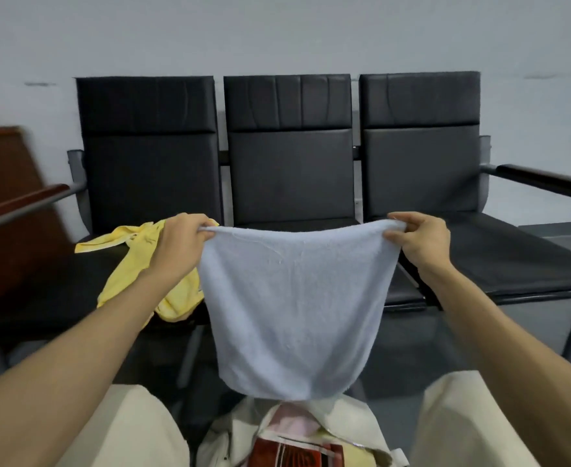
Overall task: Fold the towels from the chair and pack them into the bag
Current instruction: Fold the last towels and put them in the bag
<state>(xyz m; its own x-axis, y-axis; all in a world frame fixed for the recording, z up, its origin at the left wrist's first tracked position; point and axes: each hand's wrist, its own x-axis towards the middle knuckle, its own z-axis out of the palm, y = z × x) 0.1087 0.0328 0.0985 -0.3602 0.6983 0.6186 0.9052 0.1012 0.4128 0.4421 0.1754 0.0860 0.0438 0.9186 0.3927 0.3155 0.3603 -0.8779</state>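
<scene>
A pale blue towel (294,308) hangs doubled in the air in front of the black three-seat chair (290,176). My left hand (179,244) pinches its top left corner and my right hand (418,241) pinches its top right corner. A crumpled yellow towel (135,261) lies on the left seat, partly behind my left arm. Below the hanging towel, between my knees, sits a cream cloth bag (311,433) with a red printed panel; something pink shows at its mouth.
Metal armrests with dark wood tops (540,180) stick out at both ends of the chair. A brown wooden panel (4,197) leans at the left. A grey wall stands behind. The floor is dark and glossy.
</scene>
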